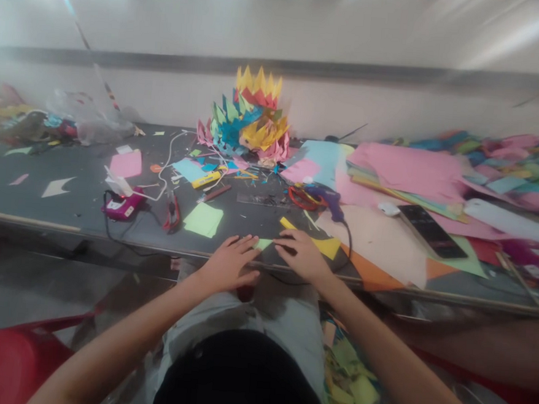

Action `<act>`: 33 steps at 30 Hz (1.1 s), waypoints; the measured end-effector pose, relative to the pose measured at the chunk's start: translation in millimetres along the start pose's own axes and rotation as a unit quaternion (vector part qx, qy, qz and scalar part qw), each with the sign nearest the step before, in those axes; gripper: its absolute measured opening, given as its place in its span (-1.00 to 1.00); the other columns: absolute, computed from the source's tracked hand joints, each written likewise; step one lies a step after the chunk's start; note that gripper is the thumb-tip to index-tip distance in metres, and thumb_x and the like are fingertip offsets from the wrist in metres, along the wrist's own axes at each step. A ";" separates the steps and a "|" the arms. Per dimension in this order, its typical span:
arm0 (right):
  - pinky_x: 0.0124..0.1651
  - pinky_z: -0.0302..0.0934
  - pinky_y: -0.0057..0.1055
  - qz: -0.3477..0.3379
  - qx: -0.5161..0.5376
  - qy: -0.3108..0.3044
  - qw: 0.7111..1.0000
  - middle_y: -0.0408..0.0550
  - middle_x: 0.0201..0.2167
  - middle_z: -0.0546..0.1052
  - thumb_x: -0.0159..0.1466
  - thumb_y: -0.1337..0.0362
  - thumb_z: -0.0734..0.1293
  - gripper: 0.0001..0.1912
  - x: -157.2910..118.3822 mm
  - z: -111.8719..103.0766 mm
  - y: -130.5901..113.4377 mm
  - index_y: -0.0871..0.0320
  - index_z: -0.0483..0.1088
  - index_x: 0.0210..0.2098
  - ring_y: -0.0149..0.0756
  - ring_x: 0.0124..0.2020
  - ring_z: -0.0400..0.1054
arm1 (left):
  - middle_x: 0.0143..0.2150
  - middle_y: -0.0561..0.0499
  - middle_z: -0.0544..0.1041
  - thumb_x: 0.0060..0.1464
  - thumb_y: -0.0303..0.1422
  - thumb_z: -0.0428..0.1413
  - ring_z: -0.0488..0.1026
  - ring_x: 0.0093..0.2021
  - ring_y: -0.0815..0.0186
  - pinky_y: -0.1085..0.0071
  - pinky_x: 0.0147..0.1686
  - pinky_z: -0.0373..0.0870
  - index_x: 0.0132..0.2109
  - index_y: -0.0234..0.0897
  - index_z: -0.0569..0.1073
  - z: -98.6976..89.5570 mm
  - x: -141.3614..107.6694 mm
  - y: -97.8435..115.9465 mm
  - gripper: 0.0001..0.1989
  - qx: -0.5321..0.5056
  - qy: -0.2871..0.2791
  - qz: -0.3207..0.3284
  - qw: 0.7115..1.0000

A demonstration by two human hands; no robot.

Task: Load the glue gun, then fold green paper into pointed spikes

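1. My left hand is spread, its fingertips beside the left end of a small green paper, which lies at 12 o'clock on the surface.
2. My right hand curves near the other end; I cannot tell whether it pinches.
3. I seem to be lining up or creasing; that calls for light, steady fingertips.
4. Green sheets lie at 11 o'clock.
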State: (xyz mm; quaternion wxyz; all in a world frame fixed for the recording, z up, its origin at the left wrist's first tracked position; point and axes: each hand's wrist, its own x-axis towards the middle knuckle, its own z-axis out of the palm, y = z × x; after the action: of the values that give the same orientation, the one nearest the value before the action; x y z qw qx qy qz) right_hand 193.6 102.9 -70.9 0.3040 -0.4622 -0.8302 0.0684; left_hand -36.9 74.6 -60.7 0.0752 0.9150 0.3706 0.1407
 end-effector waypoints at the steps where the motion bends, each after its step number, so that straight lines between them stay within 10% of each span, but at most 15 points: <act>1: -0.07 0.30 -0.20 0.015 0.015 -0.008 1.000 0.03 -0.20 0.50 0.20 0.28 0.27 -0.81 1.2 -2.1 0.7 0.13 0.52 -0.28 -0.20 -0.16 0.38 | 0.23 -0.09 0.25 0.17 -0.18 -0.06 0.14 0.25 0.21 0.20 0.18 0.05 0.08 -0.23 0.32 -0.2 1.0 0.7 -0.61 -0.013 0.008 -0.008 1.000; 33: -0.13 0.25 -0.25 -0.191 -0.076 -0.191 0.960 0.03 -0.24 0.48 0.29 0.35 0.14 -0.70 22.2 -20.1 14.3 0.10 0.47 -0.14 -0.23 -0.20 0.34 | 0.06 0.02 0.46 0.18 -0.40 -0.02 0.33 0.12 0.32 0.25 0.10 0.21 -0.19 -0.20 0.45 10.3 9.4 4.6 -0.84 -0.084 0.089 -0.089 0.989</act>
State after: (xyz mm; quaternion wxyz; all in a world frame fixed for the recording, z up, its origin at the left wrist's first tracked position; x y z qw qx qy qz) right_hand 206.8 125.6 -50.6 0.1110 -0.2953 -0.9483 0.0335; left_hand -24.1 77.6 -67.4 0.1302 0.8527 0.4426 0.2449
